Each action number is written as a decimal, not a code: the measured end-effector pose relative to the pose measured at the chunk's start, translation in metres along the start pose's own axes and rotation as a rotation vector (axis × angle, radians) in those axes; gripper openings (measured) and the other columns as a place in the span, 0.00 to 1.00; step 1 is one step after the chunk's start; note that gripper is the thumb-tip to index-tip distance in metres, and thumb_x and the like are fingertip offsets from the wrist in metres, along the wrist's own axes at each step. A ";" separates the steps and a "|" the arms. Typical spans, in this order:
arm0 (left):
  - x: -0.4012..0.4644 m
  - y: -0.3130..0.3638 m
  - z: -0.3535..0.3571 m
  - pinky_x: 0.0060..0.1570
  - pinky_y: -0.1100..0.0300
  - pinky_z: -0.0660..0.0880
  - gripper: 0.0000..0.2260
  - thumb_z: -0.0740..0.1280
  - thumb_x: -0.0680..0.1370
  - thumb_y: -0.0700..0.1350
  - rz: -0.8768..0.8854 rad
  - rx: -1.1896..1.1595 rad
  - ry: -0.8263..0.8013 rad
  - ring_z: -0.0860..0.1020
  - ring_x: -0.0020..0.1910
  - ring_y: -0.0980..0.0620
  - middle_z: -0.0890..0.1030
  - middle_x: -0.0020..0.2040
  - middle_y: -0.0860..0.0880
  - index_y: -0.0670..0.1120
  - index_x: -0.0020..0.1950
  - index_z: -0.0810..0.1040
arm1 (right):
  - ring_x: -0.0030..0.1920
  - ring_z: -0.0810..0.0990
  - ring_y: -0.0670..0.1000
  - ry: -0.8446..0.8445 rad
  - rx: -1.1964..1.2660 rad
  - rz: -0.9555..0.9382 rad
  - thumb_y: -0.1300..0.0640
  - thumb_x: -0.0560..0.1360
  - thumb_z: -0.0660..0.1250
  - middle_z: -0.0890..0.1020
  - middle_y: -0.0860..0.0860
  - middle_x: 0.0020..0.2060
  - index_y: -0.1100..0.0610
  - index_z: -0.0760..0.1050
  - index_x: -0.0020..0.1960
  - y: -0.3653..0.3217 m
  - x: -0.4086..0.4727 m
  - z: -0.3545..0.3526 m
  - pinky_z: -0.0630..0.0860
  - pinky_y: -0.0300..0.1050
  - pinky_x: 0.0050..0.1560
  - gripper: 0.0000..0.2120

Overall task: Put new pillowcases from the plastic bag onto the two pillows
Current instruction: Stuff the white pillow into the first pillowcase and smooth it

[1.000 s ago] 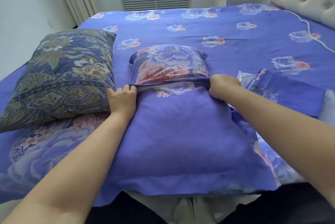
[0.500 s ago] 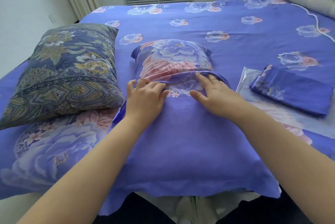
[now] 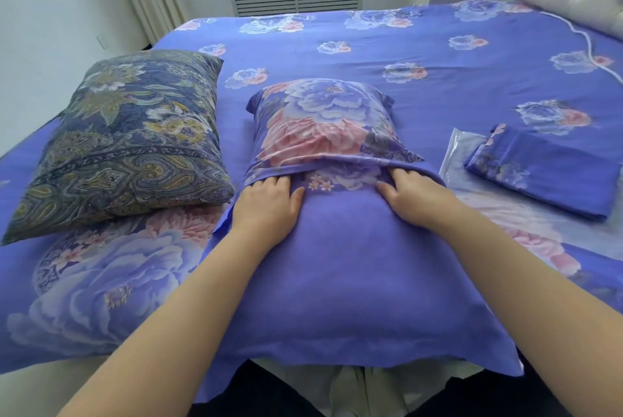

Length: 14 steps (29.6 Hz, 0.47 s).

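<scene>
The bed [image 3: 371, 45] carries everything; places below are given relative to the middle pillow [image 3: 323, 120], which lies in front of me. Its near part sits inside the new pillowcase [image 3: 337, 265]; its far, flowered end pokes out beyond the case's opening.

To the left of the middle pillow lies the second pillow [image 3: 124, 140], in a dark paisley cover, not yet changed. To the right, well apart, the plastic bag [image 3: 455, 150] lies flat with the folded spare pillowcase [image 3: 546, 174] on it.

My left hand [image 3: 266, 204] rests at the opening's left side, fingertips tucked under the fabric flap; my right hand [image 3: 414, 194] does the same at the right side. Whether the hidden fingers curl round cloth or lie straight, I cannot tell.

Risks, as I judge them: if I tuck unevenly, the flap could bunch on one side and leave a corner of the middle pillow bare; if I push hard, the pillow could slide away from me instead of seating deeper.

Against half a second earlier: both hands have moved apart from the centre of the opening toward its two sides, and the fingers, then lying on top of the fabric, are now under the flap.
</scene>
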<state>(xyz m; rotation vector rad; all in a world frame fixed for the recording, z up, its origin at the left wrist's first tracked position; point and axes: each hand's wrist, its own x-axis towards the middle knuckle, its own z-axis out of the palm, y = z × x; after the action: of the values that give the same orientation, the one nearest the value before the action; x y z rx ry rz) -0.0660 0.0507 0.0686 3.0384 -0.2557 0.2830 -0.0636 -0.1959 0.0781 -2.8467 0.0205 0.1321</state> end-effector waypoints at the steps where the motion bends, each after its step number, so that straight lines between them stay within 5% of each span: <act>1: -0.004 0.004 0.001 0.58 0.51 0.68 0.19 0.55 0.81 0.52 0.078 -0.012 0.084 0.75 0.60 0.41 0.77 0.62 0.42 0.43 0.66 0.72 | 0.70 0.66 0.57 0.036 0.025 -0.088 0.40 0.79 0.51 0.66 0.57 0.71 0.54 0.63 0.72 -0.007 -0.006 0.003 0.62 0.52 0.69 0.27; 4: -0.013 0.012 0.005 0.61 0.51 0.69 0.21 0.54 0.81 0.52 0.186 -0.121 0.153 0.73 0.63 0.44 0.75 0.66 0.45 0.45 0.71 0.69 | 0.75 0.56 0.54 -0.028 0.003 -0.255 0.35 0.76 0.47 0.57 0.52 0.76 0.48 0.55 0.76 -0.020 -0.019 0.013 0.56 0.53 0.73 0.32; 9: -0.024 -0.005 0.010 0.60 0.46 0.67 0.23 0.56 0.80 0.54 -0.108 0.023 0.096 0.68 0.64 0.38 0.70 0.66 0.38 0.44 0.72 0.65 | 0.72 0.62 0.62 -0.070 0.090 0.251 0.36 0.78 0.50 0.62 0.63 0.72 0.59 0.58 0.74 0.014 -0.008 0.004 0.59 0.54 0.71 0.34; 14: -0.028 0.004 0.007 0.63 0.47 0.65 0.23 0.62 0.79 0.46 -0.033 -0.305 0.213 0.69 0.65 0.39 0.70 0.67 0.40 0.43 0.72 0.64 | 0.66 0.65 0.66 0.288 0.069 0.066 0.49 0.78 0.58 0.64 0.67 0.68 0.56 0.58 0.73 -0.003 -0.019 0.019 0.63 0.59 0.66 0.26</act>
<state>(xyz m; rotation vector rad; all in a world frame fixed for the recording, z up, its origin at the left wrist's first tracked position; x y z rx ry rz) -0.0927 0.0510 0.0567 2.6831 -0.2116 0.5105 -0.0843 -0.1874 0.0627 -2.7713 0.1749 -0.2605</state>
